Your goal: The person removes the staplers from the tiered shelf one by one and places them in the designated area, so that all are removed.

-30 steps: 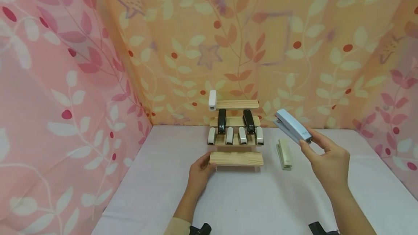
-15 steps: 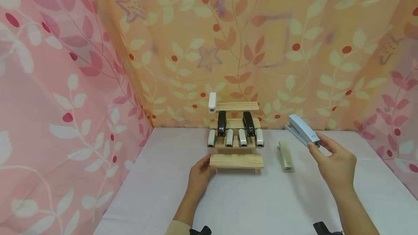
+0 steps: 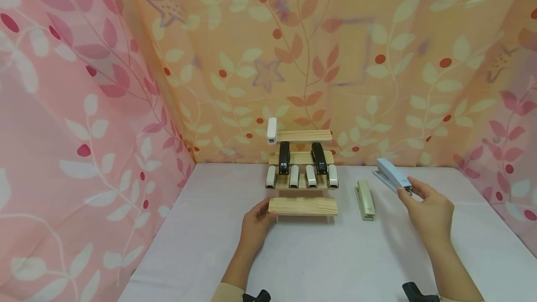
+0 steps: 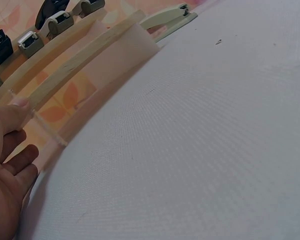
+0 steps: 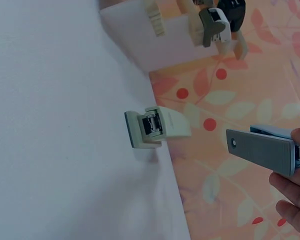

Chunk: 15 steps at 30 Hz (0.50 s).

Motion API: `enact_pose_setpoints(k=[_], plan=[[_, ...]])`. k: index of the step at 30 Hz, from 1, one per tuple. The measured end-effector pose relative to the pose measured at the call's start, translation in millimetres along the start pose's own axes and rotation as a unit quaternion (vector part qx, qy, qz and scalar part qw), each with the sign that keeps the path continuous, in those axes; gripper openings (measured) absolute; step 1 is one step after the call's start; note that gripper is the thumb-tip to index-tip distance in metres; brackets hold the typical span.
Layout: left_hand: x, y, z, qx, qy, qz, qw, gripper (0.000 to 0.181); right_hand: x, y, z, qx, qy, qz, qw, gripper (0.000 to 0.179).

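Note:
My right hand (image 3: pixel 432 213) pinches a light blue stapler (image 3: pixel 393 174) by its near end, holding it above the table. The right wrist view shows the grey underside of that blue stapler (image 5: pixel 262 149), with thumb and fingers at one end. A pale green stapler (image 3: pixel 366 200) lies on the table between this hand and a tiered wooden rack. With my left hand (image 3: pixel 255 225) I grip the left end of the rack's lowest shelf (image 3: pixel 303 206). The left wrist view has the left hand's thumb (image 4: pixel 15 114) at the shelf end and the other fingers curled below.
Several small white staplers (image 3: pixel 311 176) stand on the second tier. Two black staplers (image 3: pixel 284 158) sit one tier higher. A white stapler (image 3: pixel 272 130) is at the left end of the top board (image 3: pixel 304 135). Patterned curtains (image 3: pixel 235 59) enclose the white-covered table (image 3: pixel 319 260).
The light blue stapler in my right hand has moved to the right and lower, away from the rack. My left hand stays at the lowest shelf.

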State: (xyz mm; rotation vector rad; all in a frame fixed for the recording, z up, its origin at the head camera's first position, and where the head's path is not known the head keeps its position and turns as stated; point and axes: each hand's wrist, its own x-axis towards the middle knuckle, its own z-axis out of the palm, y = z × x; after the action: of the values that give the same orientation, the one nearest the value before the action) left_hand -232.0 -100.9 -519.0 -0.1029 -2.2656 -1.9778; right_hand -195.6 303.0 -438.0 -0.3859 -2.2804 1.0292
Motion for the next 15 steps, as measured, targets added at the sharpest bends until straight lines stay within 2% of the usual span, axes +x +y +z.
enact_pose_setpoints(k=[7, 10, 15], plan=[[-4.5, 6.6, -2.9, 0.004, -0.004, 0.001, 1.0, 0.053, 2.2, 20.4, 9.2, -0.038, -0.021, 0.004, 0.999, 0.051], [-0.8, 0.5, -2.5, -0.001, -0.01, 0.004, 0.9999, 0.053, 3.7, 26.7, 12.5, -0.05, -0.037, 0.015, 0.9979, 0.053], [9.1, -21.1, -0.2, -0.001, -0.008, 0.006, 0.9999, 0.054, 4.8, 35.2, 15.9, -0.056, -0.057, 0.033, 0.9962, 0.054]])
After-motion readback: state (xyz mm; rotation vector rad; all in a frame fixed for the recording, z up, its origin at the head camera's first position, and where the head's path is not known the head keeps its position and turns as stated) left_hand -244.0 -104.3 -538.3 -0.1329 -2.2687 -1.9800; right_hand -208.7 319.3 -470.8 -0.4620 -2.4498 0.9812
